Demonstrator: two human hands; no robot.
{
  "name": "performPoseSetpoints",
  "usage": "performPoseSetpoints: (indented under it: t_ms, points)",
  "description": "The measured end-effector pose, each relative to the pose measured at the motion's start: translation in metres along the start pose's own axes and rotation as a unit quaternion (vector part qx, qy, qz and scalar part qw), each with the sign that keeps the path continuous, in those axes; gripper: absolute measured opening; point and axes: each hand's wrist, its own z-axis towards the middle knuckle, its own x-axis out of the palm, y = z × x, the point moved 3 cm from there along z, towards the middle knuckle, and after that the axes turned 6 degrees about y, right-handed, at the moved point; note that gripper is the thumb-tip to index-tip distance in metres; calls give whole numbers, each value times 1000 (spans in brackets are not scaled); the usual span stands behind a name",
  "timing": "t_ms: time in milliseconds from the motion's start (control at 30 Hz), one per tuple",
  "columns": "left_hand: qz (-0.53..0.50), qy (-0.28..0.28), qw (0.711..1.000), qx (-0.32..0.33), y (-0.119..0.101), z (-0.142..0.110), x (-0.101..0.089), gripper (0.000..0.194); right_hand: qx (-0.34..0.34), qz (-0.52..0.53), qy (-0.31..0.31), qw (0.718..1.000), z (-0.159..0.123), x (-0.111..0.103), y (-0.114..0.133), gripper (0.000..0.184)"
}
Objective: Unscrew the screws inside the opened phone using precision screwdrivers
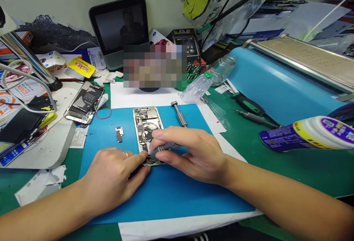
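Observation:
An opened phone [149, 117] with its inner parts bare lies on a blue mat [171, 196]. My left hand [113, 182] has thumb and index finger pressed at the phone's lower left corner, the other fingers curled. Between the thumb and fingers of my right hand [199, 152] is a dark grey slim tool [167, 146], over the phone's lower part. The hand hides much of this tool, so its kind cannot be made out. Left of the phone lies a small metal bracket plate [119, 134] with tiny screws near it. A screwdriver [179, 115] rests beyond my right hand.
A second opened phone [86, 101] and a red band [104, 112] lie to the left. On the right are a purple-and-white bottle [304, 134], a green-handled tool [247, 102] and a blue machine [276, 82]. A screen device [120, 27] stands behind.

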Motion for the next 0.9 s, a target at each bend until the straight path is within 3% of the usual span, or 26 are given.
performPoseSetpoints:
  t_ms: [733,900]
  points:
    - [8,11,1000,0,1,1,0,39,-64,-1,14,998,2,3,5,37]
    - [0,15,1000,-3,1,-1,1,38,-51,43,33,997,4,3,6,42]
